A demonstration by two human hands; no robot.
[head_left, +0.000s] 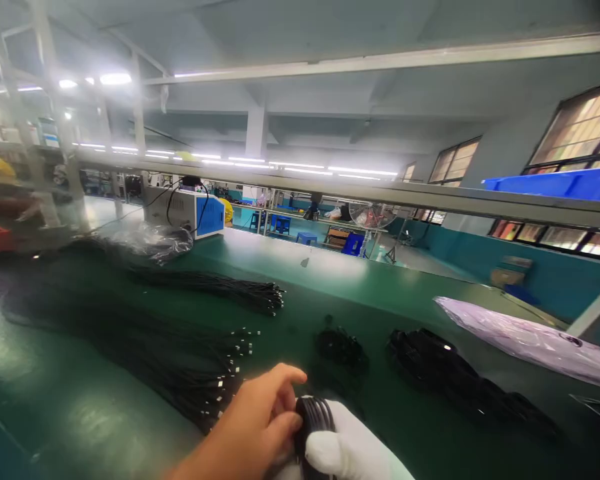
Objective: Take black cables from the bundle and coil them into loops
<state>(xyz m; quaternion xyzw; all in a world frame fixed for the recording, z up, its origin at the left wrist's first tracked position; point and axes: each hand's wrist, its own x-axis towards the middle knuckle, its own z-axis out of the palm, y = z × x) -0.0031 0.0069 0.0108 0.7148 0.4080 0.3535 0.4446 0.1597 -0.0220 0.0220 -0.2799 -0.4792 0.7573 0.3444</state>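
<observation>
Head cam: I see left hand (pixel 253 420) bare, right hand (pixel 345 447) in white glove, both closed on a black cable coil (pixel 314 417). Loose cables (pixel 180 360) w/ metal tips lie left on green table (pixel 80 413). Coiled bundles (pixel 445 373) at right, plastic bag (pixel 530 340) beyond.

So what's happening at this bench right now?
A person at a green table holds a small coiled black cable between both hands: the bare left hand pinches it while the right hand, in a white glove, supports it from below. Loose cables fan out to the left, finished coils lie to the right, beside a plastic bag.
</observation>
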